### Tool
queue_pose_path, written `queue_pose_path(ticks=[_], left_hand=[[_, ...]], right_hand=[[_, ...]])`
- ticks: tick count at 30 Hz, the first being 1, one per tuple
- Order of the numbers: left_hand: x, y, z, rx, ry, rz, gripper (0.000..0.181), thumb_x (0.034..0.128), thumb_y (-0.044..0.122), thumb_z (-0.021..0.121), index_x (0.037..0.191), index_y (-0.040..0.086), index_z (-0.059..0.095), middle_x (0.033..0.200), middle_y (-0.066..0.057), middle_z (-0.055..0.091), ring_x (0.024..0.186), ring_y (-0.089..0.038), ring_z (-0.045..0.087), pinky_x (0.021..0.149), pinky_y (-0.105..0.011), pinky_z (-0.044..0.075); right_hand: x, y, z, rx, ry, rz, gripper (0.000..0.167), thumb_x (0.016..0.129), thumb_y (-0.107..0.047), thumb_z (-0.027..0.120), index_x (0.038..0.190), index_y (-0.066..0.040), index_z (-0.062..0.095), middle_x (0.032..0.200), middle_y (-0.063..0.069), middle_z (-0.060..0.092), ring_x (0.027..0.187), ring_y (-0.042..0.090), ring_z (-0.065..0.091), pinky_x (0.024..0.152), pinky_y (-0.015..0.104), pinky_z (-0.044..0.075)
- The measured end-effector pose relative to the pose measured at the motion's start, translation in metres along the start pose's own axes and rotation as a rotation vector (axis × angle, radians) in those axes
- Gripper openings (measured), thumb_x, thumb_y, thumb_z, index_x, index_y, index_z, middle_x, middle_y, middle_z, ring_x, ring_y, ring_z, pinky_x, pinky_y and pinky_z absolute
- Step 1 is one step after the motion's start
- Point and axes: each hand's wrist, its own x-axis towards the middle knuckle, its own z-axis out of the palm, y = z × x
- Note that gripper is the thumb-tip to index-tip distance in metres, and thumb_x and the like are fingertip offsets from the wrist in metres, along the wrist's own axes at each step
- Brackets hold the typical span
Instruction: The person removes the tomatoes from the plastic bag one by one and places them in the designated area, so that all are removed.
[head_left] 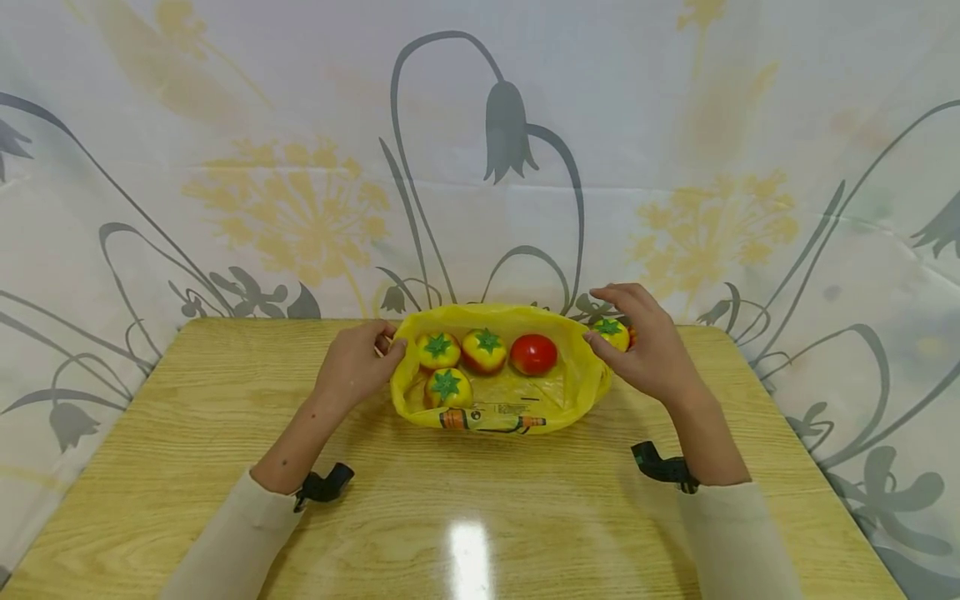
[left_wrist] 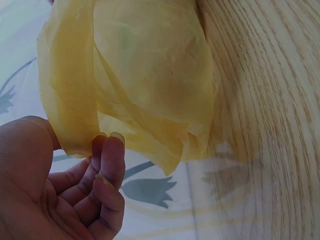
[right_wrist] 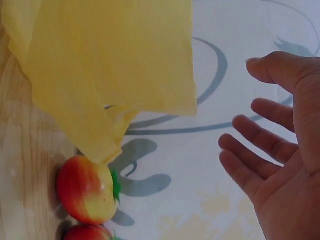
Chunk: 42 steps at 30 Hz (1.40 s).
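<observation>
Bag [head_left: 495,318], pinched by left hand [head_left: 355,360] at nine o'clock, should be held wide; nothing is gripped by right hand [head_left: 652,350].

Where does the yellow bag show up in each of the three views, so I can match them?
Head: centre of the picture, the yellow bag sits between the two hands.
Left wrist: top, from left to middle, its edge pinched by the left hand.
Right wrist: upper left, apart from the right hand.
Shared landmark: the wooden table, under the bag in the head view, along the right in left wrist, at the left edge in right wrist.
</observation>
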Motion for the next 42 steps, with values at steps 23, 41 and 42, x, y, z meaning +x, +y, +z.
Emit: queue_pose_path(ticks=[23,41,42], left_hand=[[0.001,0.001,0.000,0.000,-0.004,0.009,0.032,0.1043,0.023,0.065,0.125,0.000,0.074,0.088,-0.009,0.072,0.065,-0.017,0.060,0.056,-0.033,0.048],[-0.002,0.003,-0.001,-0.012,-0.017,0.011,0.032,0.1042,0.021,0.065,0.126,-0.001,0.073,0.089,-0.010,0.072,0.059,-0.016,0.056,0.054,-0.032,0.046],[-0.002,0.004,-0.001,-0.014,-0.016,0.009,0.032,0.1042,0.022,0.065,0.125,-0.001,0.073,0.088,-0.010,0.071,0.058,-0.016,0.055,0.054,-0.032,0.046]], right_hand=[[0.004,-0.019,0.038,-0.038,-0.154,-0.093,0.047,0.093,-0.011,0.081,0.137,-0.004,0.064,0.135,0.012,0.060,0.122,0.032,0.060,0.101,0.052,0.054],[0.005,-0.031,0.062,-0.148,-0.316,-0.011,0.046,0.096,-0.016,0.078,0.137,0.001,0.066,0.135,0.017,0.063,0.122,0.036,0.062,0.104,0.051,0.053],[0.005,-0.031,0.064,-0.157,-0.323,-0.010,0.046,0.096,-0.015,0.078,0.137,0.002,0.066,0.135,0.017,0.063,0.122,0.037,0.062,0.104,0.051,0.053]])
